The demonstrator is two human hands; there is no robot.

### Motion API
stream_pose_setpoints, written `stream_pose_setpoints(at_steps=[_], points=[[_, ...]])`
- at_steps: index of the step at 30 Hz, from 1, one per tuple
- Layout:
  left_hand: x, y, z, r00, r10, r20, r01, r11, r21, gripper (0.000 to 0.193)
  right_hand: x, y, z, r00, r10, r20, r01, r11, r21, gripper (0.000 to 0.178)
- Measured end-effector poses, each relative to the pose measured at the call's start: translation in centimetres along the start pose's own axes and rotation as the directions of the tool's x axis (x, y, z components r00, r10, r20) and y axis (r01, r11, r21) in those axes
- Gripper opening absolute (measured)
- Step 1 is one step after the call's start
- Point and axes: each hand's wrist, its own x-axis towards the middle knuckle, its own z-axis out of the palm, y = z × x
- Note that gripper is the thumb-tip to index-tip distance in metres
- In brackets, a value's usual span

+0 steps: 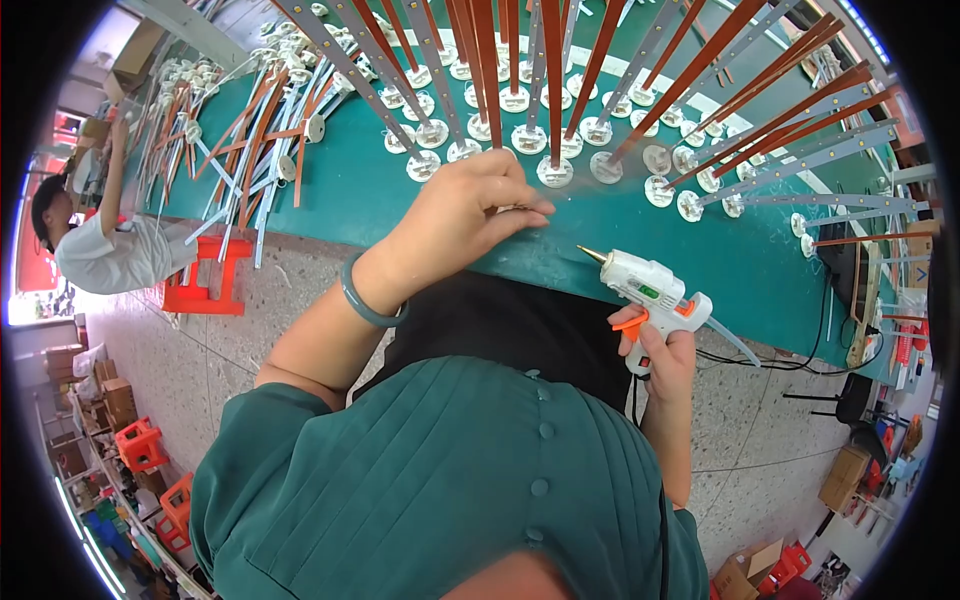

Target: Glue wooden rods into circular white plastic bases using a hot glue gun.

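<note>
My right hand (660, 355) grips a white hot glue gun (645, 280) with an orange trigger; its brass nozzle points to the upper left, and a glue stick sticks out of its back. Over the table's near edge, my left hand (470, 210) has its thumb and fingertips pinched together; whatever may be between them is too small to make out. Just beyond this hand stand rows of round white bases (555, 171), each carrying an upright strip. Some strips are orange-brown (495, 80), others grey with small yellow LEDs (540, 75).
The green table (400, 215) runs across in front of me. A loose pile of strips (255, 130) lies at its left. A person (115, 245) works there beside a red stool (208, 280). Black cables (790, 365) hang at the right edge. Cardboard boxes (845, 478) stand at right.
</note>
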Motion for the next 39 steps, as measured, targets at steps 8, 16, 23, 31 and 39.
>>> stream_pose_setpoints(at_steps=[8,16,23,31,39], points=[[0.1,-0.1,-0.4,0.996,-0.02,0.09,0.037,0.982,-0.184,0.006,-0.3,0.2,0.0,0.999,-0.036,0.017,0.036,0.999,0.014,0.038],[0.7,-0.5,0.4,0.995,0.071,0.066,-0.064,0.993,-0.104,0.011,0.1,-1.0,1.7,1.0,0.025,-0.005,-0.026,0.989,-0.143,0.03],[1.0,0.6,0.6,0.999,0.022,0.045,-0.021,1.0,-0.011,0.012,0.7,-1.4,2.7,1.0,0.015,-0.018,-0.019,0.978,-0.206,0.027],[0.9,-0.1,0.8,0.994,0.095,0.046,-0.098,0.993,0.07,0.012,1.7,-0.9,2.7,1.0,0.014,0.025,-0.004,0.935,-0.355,0.026],[0.8,0.1,0.9,0.997,0.077,0.032,-0.077,0.997,-0.017,0.009,2.4,-0.6,3.3,0.997,-0.074,0.022,0.077,0.897,-0.435,0.026]])
